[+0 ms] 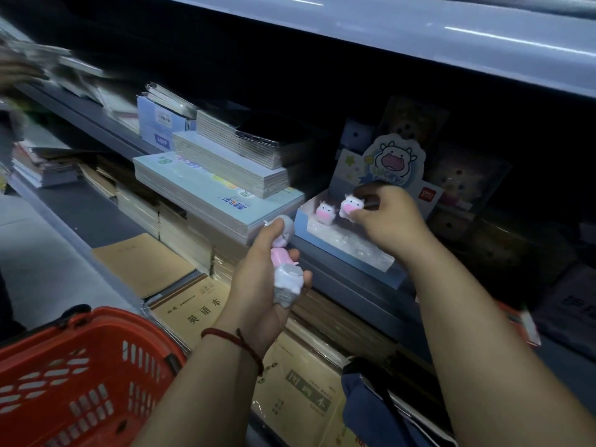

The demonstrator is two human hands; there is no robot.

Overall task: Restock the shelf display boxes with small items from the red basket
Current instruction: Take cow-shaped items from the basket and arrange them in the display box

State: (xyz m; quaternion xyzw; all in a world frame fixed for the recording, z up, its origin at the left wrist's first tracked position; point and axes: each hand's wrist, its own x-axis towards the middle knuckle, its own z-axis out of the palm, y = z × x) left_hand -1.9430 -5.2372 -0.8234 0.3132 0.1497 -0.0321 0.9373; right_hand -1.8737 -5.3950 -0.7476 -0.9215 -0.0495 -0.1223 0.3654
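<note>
At a dim stationery shelf (342, 280), my right hand (387, 217) pinches a white-and-pink cow figure (351, 206) over the blue display box (335, 258), just beside a second cow (324, 211) standing in its back row. My left hand (258, 279) is curled round a clutch of spare figures (288, 279), white and pink, held just off the box's left corner. The red basket (80, 375) sits at lower left, well apart from the box; what it holds I cannot tell. The placing step is in hand, with most of the clear tray (351, 245) looking unfilled. The next move, as I judge it, calls for seating this cow upright beside its neighbour, letting go, then taking another from the left hand.
</note>
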